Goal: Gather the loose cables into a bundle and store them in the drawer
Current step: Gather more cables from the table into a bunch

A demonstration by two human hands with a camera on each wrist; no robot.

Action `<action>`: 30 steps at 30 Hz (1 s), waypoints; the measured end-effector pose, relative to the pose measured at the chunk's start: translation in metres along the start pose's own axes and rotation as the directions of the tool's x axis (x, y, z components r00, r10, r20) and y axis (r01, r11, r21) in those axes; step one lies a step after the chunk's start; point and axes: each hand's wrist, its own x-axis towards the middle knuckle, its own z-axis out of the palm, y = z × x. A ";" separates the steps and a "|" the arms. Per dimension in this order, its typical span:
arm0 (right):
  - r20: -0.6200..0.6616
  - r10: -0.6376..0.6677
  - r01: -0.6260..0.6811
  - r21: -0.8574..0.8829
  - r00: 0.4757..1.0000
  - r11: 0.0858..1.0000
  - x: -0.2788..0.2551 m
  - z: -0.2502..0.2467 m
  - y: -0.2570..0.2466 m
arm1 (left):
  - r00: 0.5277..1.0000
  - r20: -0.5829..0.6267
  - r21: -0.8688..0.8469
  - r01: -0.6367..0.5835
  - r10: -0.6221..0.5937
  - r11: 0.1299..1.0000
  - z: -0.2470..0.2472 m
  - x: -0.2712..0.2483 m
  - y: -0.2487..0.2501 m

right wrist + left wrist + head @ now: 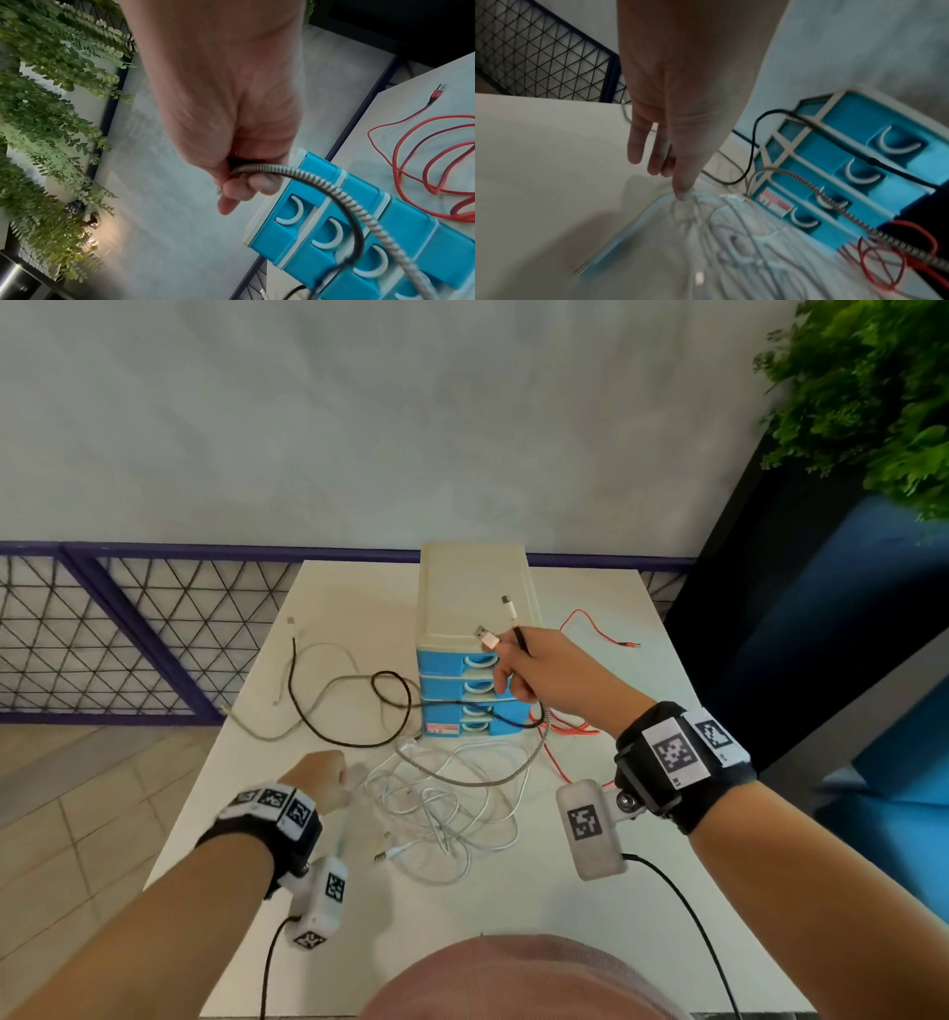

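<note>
On the worktop: a white worktop (590, 942) carries a drawer unit, loose cables and both hands at work.
Drawer unit: a cream cabinet (475, 588) with four blue drawers (447, 683), all closed, stands near the far edge.
White cables: a tangled pile (452, 809) lies in front of the unit, near the left hand.
Red cable: (598, 629) lies to the right of the unit, looped on the surface.
Black cable: (328, 726) snakes from the far left across the drawer fronts up to the right hand.
Braided grey cable: (482, 780) rises from the pile to the right hand.
Right hand: (554, 670) is raised before the drawers; its grip is curled round the black and braided cables, their plugs sticking up.
Left hand: (321, 775) reaches down; the left wrist view shows fingers (639, 142) straight, one fingertip touching the white cables.
</note>
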 end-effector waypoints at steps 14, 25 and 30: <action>-0.126 -0.064 0.073 0.066 0.990 0.995 0.012 0.006 -0.015 | 0.901 -0.228 0.031 -0.373 0.370 0.927 -0.074 -0.032 0.055; -0.135 -0.168 0.213 0.478 0.976 0.852 0.006 0.010 -0.038 | 0.628 -0.707 -0.447 -0.753 0.326 0.483 -0.171 -0.089 0.159; -0.190 -0.121 0.207 0.536 0.974 0.819 0.007 -0.003 -0.029 | 0.631 -0.754 -0.554 -0.760 0.181 0.341 -0.131 -0.081 0.175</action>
